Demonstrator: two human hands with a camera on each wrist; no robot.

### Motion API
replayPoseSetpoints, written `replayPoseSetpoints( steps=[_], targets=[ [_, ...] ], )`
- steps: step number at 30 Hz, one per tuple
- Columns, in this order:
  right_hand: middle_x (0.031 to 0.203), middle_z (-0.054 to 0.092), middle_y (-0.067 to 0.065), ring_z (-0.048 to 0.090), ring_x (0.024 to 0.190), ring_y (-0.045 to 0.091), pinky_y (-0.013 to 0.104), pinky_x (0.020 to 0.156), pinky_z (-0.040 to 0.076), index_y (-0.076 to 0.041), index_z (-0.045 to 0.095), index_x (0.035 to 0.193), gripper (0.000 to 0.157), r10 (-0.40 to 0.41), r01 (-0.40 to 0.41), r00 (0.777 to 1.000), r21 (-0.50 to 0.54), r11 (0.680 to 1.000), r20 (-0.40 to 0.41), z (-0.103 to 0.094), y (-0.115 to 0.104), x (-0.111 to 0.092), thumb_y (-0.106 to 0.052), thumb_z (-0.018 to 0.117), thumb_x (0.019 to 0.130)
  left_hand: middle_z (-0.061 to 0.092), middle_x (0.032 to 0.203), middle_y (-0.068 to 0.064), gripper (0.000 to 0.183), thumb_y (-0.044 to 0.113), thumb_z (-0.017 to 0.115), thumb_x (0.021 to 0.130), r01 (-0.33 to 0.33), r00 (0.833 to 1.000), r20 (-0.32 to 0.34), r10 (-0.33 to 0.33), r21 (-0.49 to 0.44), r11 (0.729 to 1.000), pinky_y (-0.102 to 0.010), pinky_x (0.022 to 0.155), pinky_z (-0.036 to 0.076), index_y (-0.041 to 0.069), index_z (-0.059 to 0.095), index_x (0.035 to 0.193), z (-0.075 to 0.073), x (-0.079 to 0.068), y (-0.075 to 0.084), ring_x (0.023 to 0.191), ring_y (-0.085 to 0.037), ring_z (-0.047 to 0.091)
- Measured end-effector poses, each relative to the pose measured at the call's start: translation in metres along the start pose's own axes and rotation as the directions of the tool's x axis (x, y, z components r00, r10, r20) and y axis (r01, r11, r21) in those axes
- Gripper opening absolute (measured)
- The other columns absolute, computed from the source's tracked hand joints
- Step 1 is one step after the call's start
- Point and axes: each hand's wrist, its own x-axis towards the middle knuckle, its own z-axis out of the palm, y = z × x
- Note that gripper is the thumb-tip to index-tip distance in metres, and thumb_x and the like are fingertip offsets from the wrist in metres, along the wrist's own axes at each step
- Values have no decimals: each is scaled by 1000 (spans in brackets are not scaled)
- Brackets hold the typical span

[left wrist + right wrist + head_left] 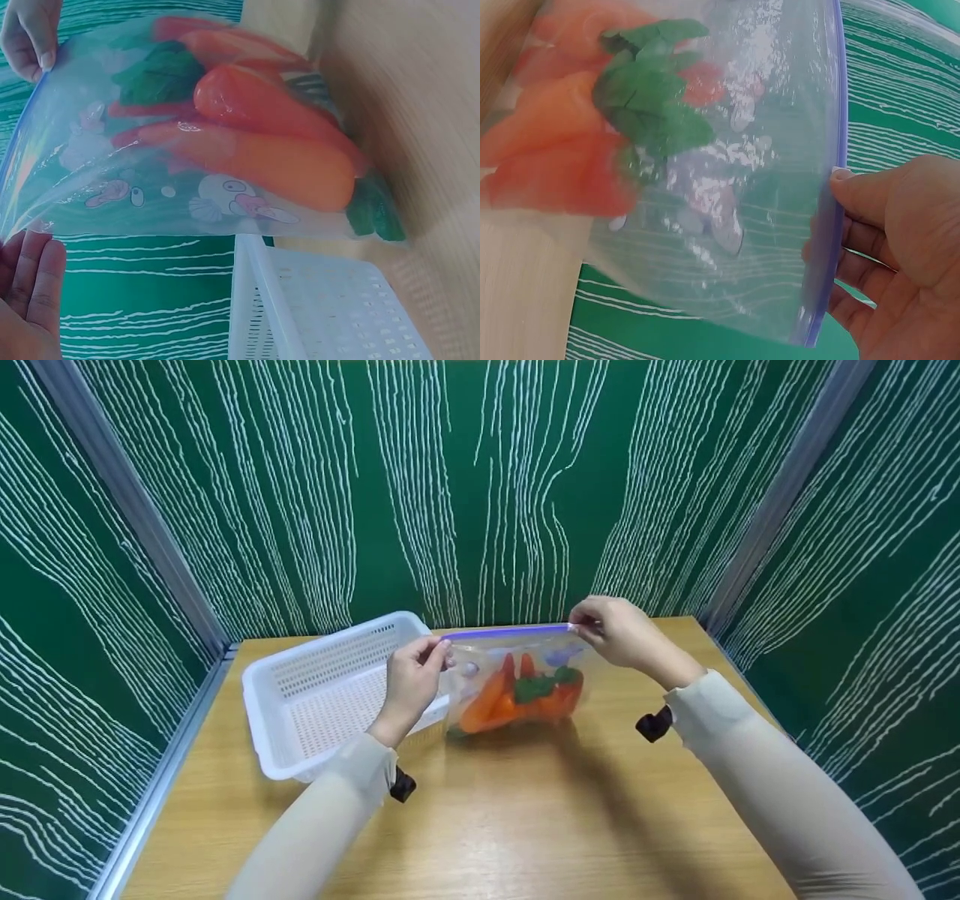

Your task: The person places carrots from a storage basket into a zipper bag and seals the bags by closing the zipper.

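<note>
A clear zip bag (480, 675) with a purple zip strip (510, 631) hangs upright between both hands, its bottom close to the table. Inside it are several orange-red carrots (262, 161) with green leaves (656, 97); cartoon prints mark the plastic. My left hand (414, 679) pinches the left end of the zip strip between thumb and fingers. The right hand (619, 634) pinches the strip's other end, thumb on the near side and fingers behind. Whether the zip is fully closed cannot be made out.
A white perforated plastic basket (262, 727) stands on the wooden table (487, 825), left of the bag and partly behind the left forearm. Green panels with white wavy lines (472, 510) enclose the table at the back and sides, with grey posts (142, 487) at the corners.
</note>
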Motion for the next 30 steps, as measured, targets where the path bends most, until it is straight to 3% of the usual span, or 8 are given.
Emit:
replayPoseSetpoints(
  steps=[9,14,22,30],
  targets=[
    [99,72,18,66,90,31,54,87,60,0,73,102,11,-3,3,1000,-8,1000,-17,-7,10,-9,-8,68,107,75,86,-21,18,5,66,106,-3,1000,-13,3,-11,1000,-27,77,66,-6,76,97,-3,1,-3,81,-29,77],
    [103,73,18,67,96,33,56,93,60,0,73,105,12,59,-59,998,7,998,7,-12,16,-14,-9,66,108,75,90,-19,16,6,66,107,28,999,-18,-28,5,1000,-25,78,65,-4,77,101,-5,0,-4,82,-25,77],
    [107,73,21,68,101,37,60,99,59,1,73,107,10,116,-116,993,25,993,19,-18,26,-21,-6,66,107,76,90,-21,17,5,65,107,24,999,-34,-23,3,1000,-27,77,66,-6,76,102,-5,0,-8,82,-31,77],
    [109,73,20,68,101,35,58,99,60,0,73,113,14,191,-194,980,53,980,55,-21,28,-24,-9,64,109,75,91,-18,17,8,65,108,46,999,-23,-45,32,998,-25,75,65,-4,76,103,-4,0,-6,79,-24,76]
  ],
)
